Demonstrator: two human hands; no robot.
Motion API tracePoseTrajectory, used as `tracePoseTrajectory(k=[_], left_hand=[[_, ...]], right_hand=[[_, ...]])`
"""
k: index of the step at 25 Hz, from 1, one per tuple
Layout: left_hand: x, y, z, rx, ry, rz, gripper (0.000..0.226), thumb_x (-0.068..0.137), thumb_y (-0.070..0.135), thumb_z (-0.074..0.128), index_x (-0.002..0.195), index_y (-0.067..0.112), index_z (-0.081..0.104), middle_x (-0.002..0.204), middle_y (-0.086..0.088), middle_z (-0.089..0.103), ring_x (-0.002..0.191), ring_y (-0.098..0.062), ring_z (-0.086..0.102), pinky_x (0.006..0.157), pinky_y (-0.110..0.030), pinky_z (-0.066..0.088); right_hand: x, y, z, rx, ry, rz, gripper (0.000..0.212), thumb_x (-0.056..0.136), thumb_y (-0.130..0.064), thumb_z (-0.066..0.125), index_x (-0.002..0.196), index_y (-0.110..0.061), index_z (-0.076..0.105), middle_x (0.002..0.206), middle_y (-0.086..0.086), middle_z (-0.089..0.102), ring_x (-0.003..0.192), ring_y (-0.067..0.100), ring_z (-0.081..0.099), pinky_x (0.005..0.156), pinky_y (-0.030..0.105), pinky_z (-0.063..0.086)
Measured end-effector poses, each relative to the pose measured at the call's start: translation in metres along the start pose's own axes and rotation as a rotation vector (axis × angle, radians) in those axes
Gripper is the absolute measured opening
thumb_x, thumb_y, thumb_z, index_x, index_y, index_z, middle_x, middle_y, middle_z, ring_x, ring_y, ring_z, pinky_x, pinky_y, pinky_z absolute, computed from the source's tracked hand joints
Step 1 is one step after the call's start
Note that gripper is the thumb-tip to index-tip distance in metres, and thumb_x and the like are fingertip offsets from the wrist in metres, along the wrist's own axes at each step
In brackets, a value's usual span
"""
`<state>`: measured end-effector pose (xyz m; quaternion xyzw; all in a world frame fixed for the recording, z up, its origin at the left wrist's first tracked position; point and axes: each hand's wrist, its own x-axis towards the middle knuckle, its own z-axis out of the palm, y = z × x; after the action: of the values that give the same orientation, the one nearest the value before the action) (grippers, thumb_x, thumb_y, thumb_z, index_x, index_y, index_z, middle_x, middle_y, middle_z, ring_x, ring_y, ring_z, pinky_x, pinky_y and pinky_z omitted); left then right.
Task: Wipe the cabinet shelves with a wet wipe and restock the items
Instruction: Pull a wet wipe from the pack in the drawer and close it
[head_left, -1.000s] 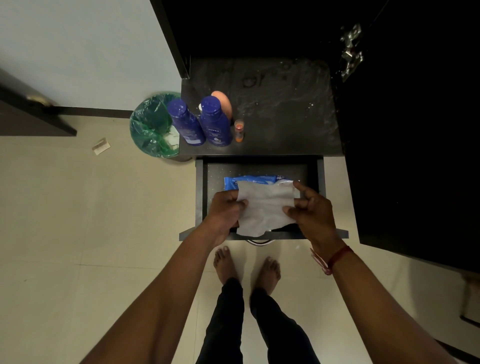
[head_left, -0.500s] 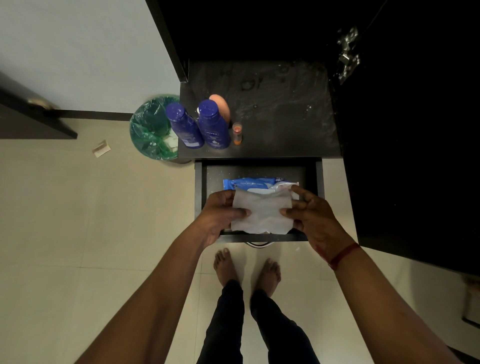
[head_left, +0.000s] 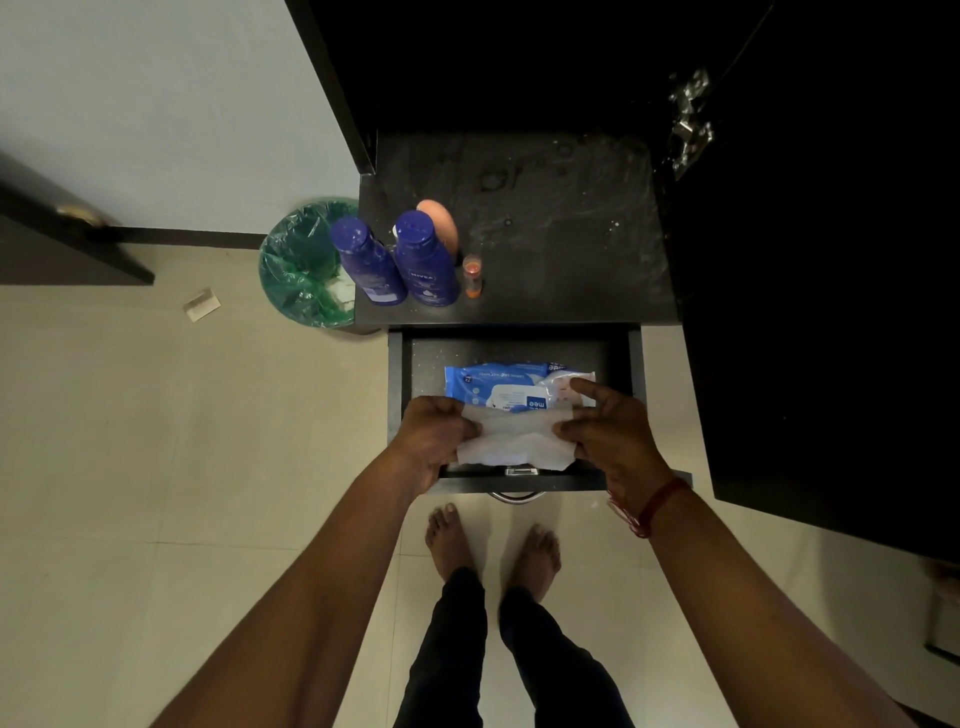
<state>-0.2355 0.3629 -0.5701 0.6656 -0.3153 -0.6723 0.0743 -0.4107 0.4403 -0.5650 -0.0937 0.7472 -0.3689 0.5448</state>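
A white wet wipe (head_left: 514, 441) is stretched between my two hands above the open drawer (head_left: 519, 343). My left hand (head_left: 431, 436) pinches its left edge and my right hand (head_left: 608, 426) pinches its right edge, forefinger raised. The wipe is folded into a low band. Behind it a blue wet-wipe pack (head_left: 498, 382) lies in the drawer. On the dark, smeared shelf (head_left: 561, 234) two blue lotion bottles (head_left: 426, 260) stand at the left with a peach oval item (head_left: 441, 223) and a small orange bottle (head_left: 471, 275).
A bin with a green liner (head_left: 304, 265) stands on the floor left of the cabinet. An open cabinet door (head_left: 810, 312) fills the right side, with a metal hinge (head_left: 688, 119). A scrap of paper (head_left: 201, 304) lies on the tiles. My bare feet are below the drawer handle (head_left: 514, 496).
The wipe went from a tall hanging sheet to a shorter folded band between my hands. More of the blue pack now shows behind it. My hands stayed over the drawer.
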Motion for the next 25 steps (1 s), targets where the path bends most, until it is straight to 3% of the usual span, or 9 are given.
tracePoseTrajectory(k=[2,5,7,10,12,14,18,22,25], left_hand=[[-0.006,0.007,0.002,0.018,0.015,0.089,0.023,0.087,-0.008,0.06,0.083,0.012,0.069,0.1,-0.014,0.07,0.088,-0.026,0.067,0.067,-0.034,0.057],[-0.02,0.025,-0.005,-0.07,-0.068,0.319,0.04,0.087,-0.015,0.054,0.071,0.016,0.072,0.085,-0.005,0.071,0.084,-0.022,0.067,0.064,-0.027,0.057],[-0.025,0.026,-0.013,-0.062,-0.127,0.506,0.049,0.08,-0.023,0.055,0.065,0.02,0.074,0.081,0.003,0.073,0.084,-0.017,0.068,0.07,-0.029,0.059],[-0.024,0.008,-0.014,0.068,-0.1,0.66,0.054,0.069,-0.031,0.054,0.058,0.019,0.07,0.087,0.002,0.072,0.09,-0.015,0.069,0.084,-0.031,0.057],[-0.021,0.001,-0.01,0.09,-0.042,0.7,0.063,0.068,-0.033,0.046,0.051,0.024,0.066,0.089,0.0,0.071,0.091,-0.013,0.067,0.086,-0.024,0.053],[-0.017,-0.001,-0.009,0.105,0.013,0.731,0.059,0.07,-0.032,0.045,0.052,0.021,0.064,0.088,0.001,0.071,0.09,-0.008,0.067,0.087,-0.019,0.052],[-0.013,0.002,-0.014,0.025,0.012,0.652,0.052,0.075,-0.029,0.05,0.079,0.018,0.071,0.094,-0.003,0.074,0.093,-0.015,0.07,0.089,-0.032,0.056],[-0.018,0.012,-0.016,-0.2,-0.152,0.299,0.038,0.09,-0.013,0.051,0.106,0.017,0.067,0.105,-0.012,0.071,0.094,-0.025,0.069,0.068,-0.032,0.061],[-0.021,0.013,-0.015,-0.239,-0.253,0.144,0.022,0.097,0.004,0.052,0.109,0.009,0.069,0.11,-0.014,0.071,0.1,-0.029,0.068,0.08,-0.037,0.06]], right_hand=[[-0.006,-0.009,0.005,-0.087,0.056,-0.115,0.059,0.078,0.01,0.07,0.13,-0.015,0.056,0.129,0.01,0.059,0.113,0.027,0.06,0.087,0.043,0.057],[-0.031,-0.028,-0.001,-0.051,0.142,-0.485,0.063,0.082,0.007,0.067,0.13,-0.031,0.051,0.106,-0.009,0.071,0.103,0.009,0.067,0.082,0.025,0.056],[-0.047,-0.029,-0.011,-0.028,0.151,-0.659,0.065,0.084,0.007,0.066,0.129,-0.036,0.05,0.095,-0.01,0.073,0.097,0.003,0.068,0.086,0.022,0.054],[-0.045,-0.003,-0.014,-0.061,0.178,-0.637,0.051,0.085,0.015,0.059,0.128,-0.012,0.058,0.095,-0.019,0.071,0.099,-0.001,0.065,0.095,0.024,0.051],[-0.035,0.01,-0.01,-0.119,0.162,-0.572,0.044,0.086,0.015,0.056,0.12,-0.012,0.065,0.106,-0.005,0.071,0.106,0.01,0.065,0.095,0.026,0.052],[-0.026,0.012,-0.008,-0.22,0.175,-0.566,0.032,0.087,0.009,0.06,0.109,-0.012,0.071,0.113,-0.002,0.067,0.109,0.015,0.063,0.088,0.016,0.052],[-0.017,0.005,-0.004,-0.117,0.093,-0.446,0.025,0.089,0.002,0.061,0.103,-0.018,0.068,0.113,-0.003,0.065,0.112,0.016,0.061,0.079,0.015,0.054],[-0.023,-0.005,-0.004,0.042,-0.087,-0.305,0.021,0.095,-0.011,0.055,0.11,-0.022,0.065,0.115,-0.002,0.064,0.107,0.016,0.063,0.073,0.019,0.055],[-0.028,-0.009,-0.004,0.169,-0.148,-0.174,0.02,0.099,-0.018,0.048,0.113,-0.023,0.062,0.116,0.003,0.063,0.103,0.02,0.065,0.071,0.023,0.057]])
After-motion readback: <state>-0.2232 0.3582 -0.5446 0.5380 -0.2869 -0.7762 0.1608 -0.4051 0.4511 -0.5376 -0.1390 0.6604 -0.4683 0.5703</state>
